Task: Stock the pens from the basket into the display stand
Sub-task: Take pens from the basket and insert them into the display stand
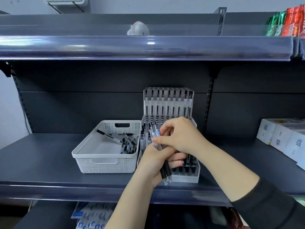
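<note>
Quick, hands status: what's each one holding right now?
Left hand: grips a bunch of pens, tips down.
Right hand: pinches one pen from the bunch.

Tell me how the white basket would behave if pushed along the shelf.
The white basket looks like thin perforated plastic, so probably light and easy to slide on the smooth shelf. Its low, wide shape makes tipping unlikely. The loose pens, heaped at its right end, would likely roll and shift.

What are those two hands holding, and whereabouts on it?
The left hand grips a bunch of pens around their middles. The right hand pinches one clear pen near mid-barrel.
</note>
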Demonstrator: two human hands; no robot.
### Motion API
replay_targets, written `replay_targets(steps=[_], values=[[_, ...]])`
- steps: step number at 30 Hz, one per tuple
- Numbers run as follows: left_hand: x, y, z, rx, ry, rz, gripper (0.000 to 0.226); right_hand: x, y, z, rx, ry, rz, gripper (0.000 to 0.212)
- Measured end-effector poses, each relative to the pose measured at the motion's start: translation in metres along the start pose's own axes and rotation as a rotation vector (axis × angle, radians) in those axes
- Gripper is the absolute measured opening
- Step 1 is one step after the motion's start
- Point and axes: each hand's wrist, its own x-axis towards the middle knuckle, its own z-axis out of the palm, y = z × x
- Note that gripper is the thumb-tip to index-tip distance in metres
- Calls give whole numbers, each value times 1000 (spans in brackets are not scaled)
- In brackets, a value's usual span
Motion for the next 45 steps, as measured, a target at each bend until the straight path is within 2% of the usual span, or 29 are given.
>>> replay_targets(steps=[6,10,13,17,24,29,32,36,45], values=[[-2,2,-7,-34,-2,15,15,-3,7,-7,431,52,114,10],[-2,3,-10,-77,36,14,23,-4,10,-11,543,138,140,13],[-2,2,-11,-104,43,9,18,-6,11,-9,477,158,130,14],[-1,-1,-12,-125,64,22,18,-6,13,-8,358,285,119,10],[0,0,-17,-135,91,28,16,2,17,-17,464,282,163,20],[0,-2,-23,-128,114,42,15,25,38,-39,663,615,235,9],[0,-2,-22,-128,112,39,16,43,55,-44,633,733,229,17],[1,-2,-24,-137,111,29,15,57,69,-38,487,758,184,17],[1,-3,-27,-130,128,11,18,69,83,-20,289,700,108,20]])
